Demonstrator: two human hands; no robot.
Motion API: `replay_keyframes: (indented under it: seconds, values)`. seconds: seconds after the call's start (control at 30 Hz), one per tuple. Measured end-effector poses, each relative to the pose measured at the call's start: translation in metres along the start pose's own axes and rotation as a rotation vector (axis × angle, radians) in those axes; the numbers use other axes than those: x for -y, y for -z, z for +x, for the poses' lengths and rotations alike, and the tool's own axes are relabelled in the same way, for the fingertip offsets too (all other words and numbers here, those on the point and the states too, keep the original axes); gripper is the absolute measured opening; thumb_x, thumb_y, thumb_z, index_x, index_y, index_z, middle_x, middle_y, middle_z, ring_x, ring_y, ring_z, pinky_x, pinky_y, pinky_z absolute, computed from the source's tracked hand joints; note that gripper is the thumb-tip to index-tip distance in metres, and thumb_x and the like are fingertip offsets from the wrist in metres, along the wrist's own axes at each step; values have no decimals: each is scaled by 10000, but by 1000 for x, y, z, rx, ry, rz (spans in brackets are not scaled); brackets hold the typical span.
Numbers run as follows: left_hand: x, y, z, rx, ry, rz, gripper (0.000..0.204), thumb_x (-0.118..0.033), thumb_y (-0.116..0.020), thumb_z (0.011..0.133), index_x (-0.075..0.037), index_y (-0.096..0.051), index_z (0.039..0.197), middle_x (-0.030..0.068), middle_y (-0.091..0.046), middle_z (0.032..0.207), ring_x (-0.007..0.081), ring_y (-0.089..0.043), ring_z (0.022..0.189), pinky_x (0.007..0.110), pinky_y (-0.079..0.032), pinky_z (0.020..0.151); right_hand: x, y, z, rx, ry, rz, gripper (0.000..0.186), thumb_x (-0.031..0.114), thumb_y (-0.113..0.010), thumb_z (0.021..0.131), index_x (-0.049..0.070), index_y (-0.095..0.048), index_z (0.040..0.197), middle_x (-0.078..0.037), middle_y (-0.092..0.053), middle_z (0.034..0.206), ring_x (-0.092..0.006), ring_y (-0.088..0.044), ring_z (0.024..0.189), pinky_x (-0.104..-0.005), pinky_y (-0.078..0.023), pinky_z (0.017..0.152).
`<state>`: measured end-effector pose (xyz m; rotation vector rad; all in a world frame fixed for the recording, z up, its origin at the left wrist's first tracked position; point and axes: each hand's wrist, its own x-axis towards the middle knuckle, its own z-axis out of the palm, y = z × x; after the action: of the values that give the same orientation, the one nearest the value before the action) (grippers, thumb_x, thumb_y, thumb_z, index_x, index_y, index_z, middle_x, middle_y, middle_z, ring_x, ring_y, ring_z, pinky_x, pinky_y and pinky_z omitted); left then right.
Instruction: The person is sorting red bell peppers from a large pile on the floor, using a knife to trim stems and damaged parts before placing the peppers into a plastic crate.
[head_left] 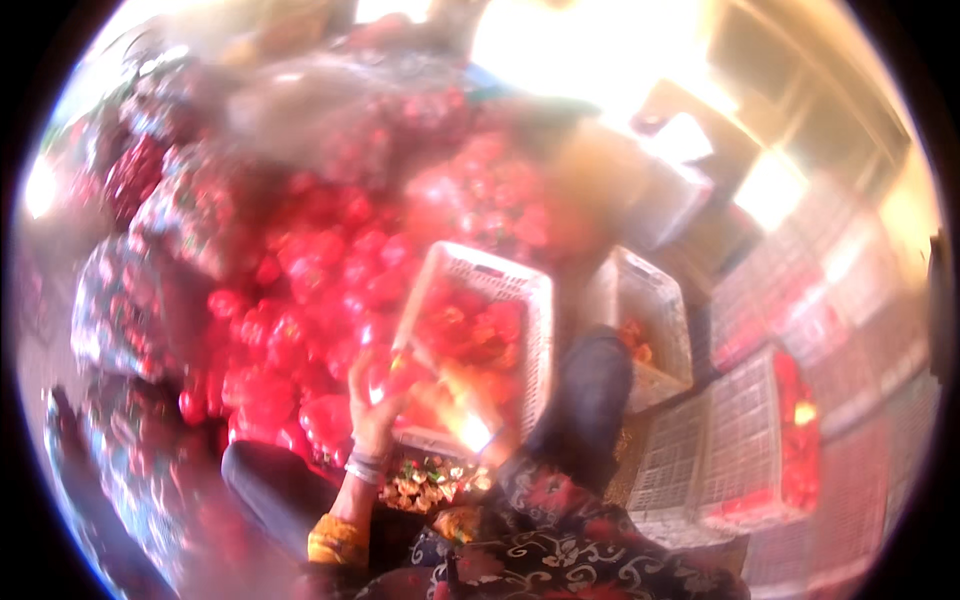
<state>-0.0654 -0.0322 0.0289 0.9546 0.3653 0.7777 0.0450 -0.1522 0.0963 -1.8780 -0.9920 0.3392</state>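
Observation:
The picture is blurred. My left hand (372, 402), with bangles at the wrist, is raised at the near corner of a white plastic crate (535, 300) and seems closed around a red pepper (388, 374). My right hand (462, 408) reaches over the crate's near edge among the red peppers (470, 325) inside it. Glare washes that hand out, so its grip cannot be made out. A big heap of red peppers (300, 300) lies to the left of the crate. Both sleeves are dark with a flower pattern.
A second white crate (655, 300) with a few peppers stands right of the first. More crates (750, 440), some holding peppers, lie at the right. Bulging sacks of peppers (190, 210) ring the heap. Another person (590, 390) sits across. Scraps (425, 482) lie below the crate.

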Motion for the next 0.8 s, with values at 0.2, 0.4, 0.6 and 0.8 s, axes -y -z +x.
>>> replay_keyframes:
  seconds: [0.2,0.4,0.6,0.8]
  values:
    - [4,-2,16,-258,-225,-17,801,25,-682,835,-118,-312,1530,108,-418,1453,200,-563,1144,285,-549,847,8,1,-9,-67,156,-49,158,173,-596,1001,48,-679,1052,-129,-681,829,-285,-672,685,-380,-547,624]
    - [33,10,23,-246,-400,518,926,-65,-781,760,-70,-285,1542,140,-412,1466,271,-483,1295,406,-484,1039,-28,-18,1,-42,270,-301,108,157,-610,979,57,-650,968,-174,-661,822,-388,-644,666,-462,-521,602]
    - [36,6,19,-159,-245,470,871,-111,-774,789,-31,-304,1518,142,-440,1430,257,-475,1286,400,-458,1064,-51,-10,-1,31,183,-183,144,186,-621,974,48,-623,931,-186,-644,817,-394,-636,664,-466,-504,570]
    - [41,-7,28,-74,-262,392,814,-46,-733,818,-51,-311,1514,151,-426,1451,271,-520,1256,416,-478,1047,-69,-12,-6,24,167,-266,151,183,-610,976,34,-640,971,-196,-637,841,-386,-626,649,-456,-514,582]
